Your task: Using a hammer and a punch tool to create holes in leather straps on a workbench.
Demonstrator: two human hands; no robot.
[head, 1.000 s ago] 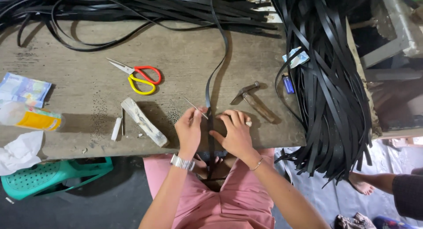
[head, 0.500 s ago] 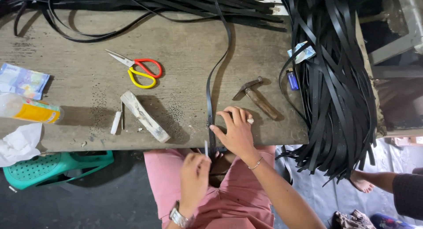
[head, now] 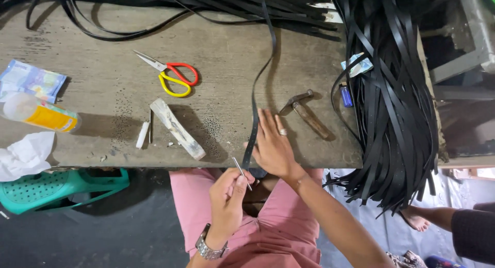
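Observation:
My right hand [head: 272, 144] lies flat with fingers spread on the wooden table [head: 103, 41], pressing down a long black strap [head: 256, 87] near the table's front edge. The strap runs away across the table to the far side. My left hand [head: 229, 190], with a metal watch on the wrist, is below the table edge over my lap and pinches a thin metal needle-like tool [head: 241, 173], whose tip points up toward the strap's near end.
A hammer [head: 304, 111] lies just right of my right hand. Red-and-yellow scissors [head: 172, 74], a wooden stick [head: 178, 129], a yellow bottle [head: 44, 113] and packets [head: 31, 80] are to the left. Several black straps [head: 392, 93] hang at the right. Another person's arm [head: 454, 221] shows bottom right.
My left hand left the strap at the table edge, dropped to my lap, and now comes back up holding the thin metal tool. My right hand flattened onto the strap.

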